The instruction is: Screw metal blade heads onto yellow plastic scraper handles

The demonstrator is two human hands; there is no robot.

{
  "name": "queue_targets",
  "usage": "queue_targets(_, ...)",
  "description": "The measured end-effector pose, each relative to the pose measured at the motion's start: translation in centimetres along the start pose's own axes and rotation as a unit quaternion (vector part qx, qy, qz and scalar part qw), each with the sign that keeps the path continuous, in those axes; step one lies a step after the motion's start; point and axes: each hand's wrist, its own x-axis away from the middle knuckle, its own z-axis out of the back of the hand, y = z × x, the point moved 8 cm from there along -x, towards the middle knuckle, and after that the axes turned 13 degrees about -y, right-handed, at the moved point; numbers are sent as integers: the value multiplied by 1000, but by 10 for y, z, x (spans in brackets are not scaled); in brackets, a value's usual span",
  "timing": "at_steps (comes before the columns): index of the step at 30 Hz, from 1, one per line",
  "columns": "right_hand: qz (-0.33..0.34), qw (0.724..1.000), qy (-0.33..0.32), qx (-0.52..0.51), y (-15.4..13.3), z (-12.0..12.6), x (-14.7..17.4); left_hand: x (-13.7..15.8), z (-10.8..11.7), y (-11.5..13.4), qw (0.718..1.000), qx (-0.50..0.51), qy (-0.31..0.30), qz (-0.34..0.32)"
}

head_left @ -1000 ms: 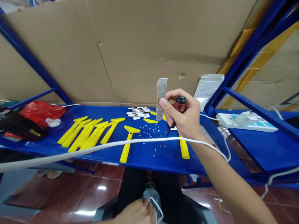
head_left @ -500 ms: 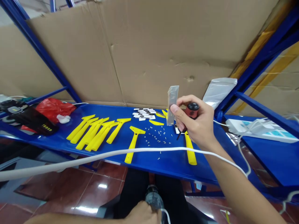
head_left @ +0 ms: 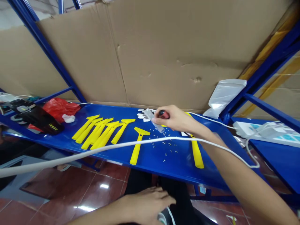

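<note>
My right hand [head_left: 175,118] pinches a flat strip in clear plastic [head_left: 157,124] between thumb and fingers, low above the blue table. The same hand also keeps a red-and-black handled tool [head_left: 163,114], seemingly a screwdriver, tucked in the palm; its shaft is hidden. Small screws and nuts [head_left: 164,137] lie scattered just below. Behind the strip is a pile of white pieces with dark parts [head_left: 142,116]. A yellow scraper handle [head_left: 136,150] lies to the left, and another [head_left: 197,154] under my right forearm. Over my lap, my left hand [head_left: 150,203] has its fingers stretched out, above a dark rounded object [head_left: 166,216] with a white cord.
Several yellow scraper handles [head_left: 98,132] lie in a row at left. Beyond them are a black device [head_left: 39,117] and a red plastic bag [head_left: 61,107]. A white cable [head_left: 93,151] crosses in front of the table. A clear bag [head_left: 225,93] leans at back right, beside a power strip [head_left: 264,131].
My right hand has lowered and moved left with the strip, down toward the table. My left hand has loosened from the dark rounded object and its fingers have spread.
</note>
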Motion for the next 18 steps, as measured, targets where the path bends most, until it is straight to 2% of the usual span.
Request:
queue_targets(1,-18,997,-54,44,1,-11,-15,-6,-10,-2,995,84,-45,-27)
queue_targets(2,-47,991,-103,70,4,-22,-29,-9,-13,-7,986,156,-51,-29)
queue_targets(3,-65,986,-131,81,7,-30,-42,-9,-11,-14,975,218,-30,-24)
queue_targets(4,-79,980,-159,87,9,-39,-54,-5,-6,-22,962,273,7,-9)
queue_targets(6,-100,967,-211,98,12,-54,-74,16,6,-46,924,367,89,69)
queue_targets(8,-112,955,-248,114,14,-66,-88,49,16,-67,864,449,181,137)
queue_targets(10,-117,946,-272,131,15,-75,-97,79,20,-76,833,479,230,151)
queue_targets(11,-120,941,-283,140,15,-80,-100,92,18,-79,832,475,239,160)
queue_targets(13,-130,930,-309,152,19,-90,-104,113,5,-87,825,467,262,182)
queue_targets(14,-138,924,-320,156,22,-95,-106,122,-4,-93,812,469,289,193)
queue_targets(16,-154,917,-332,157,30,-103,-110,132,-23,-109,778,472,354,216)
queue_targets(18,-165,920,-325,147,37,-107,-115,125,-41,-128,748,476,397,237)
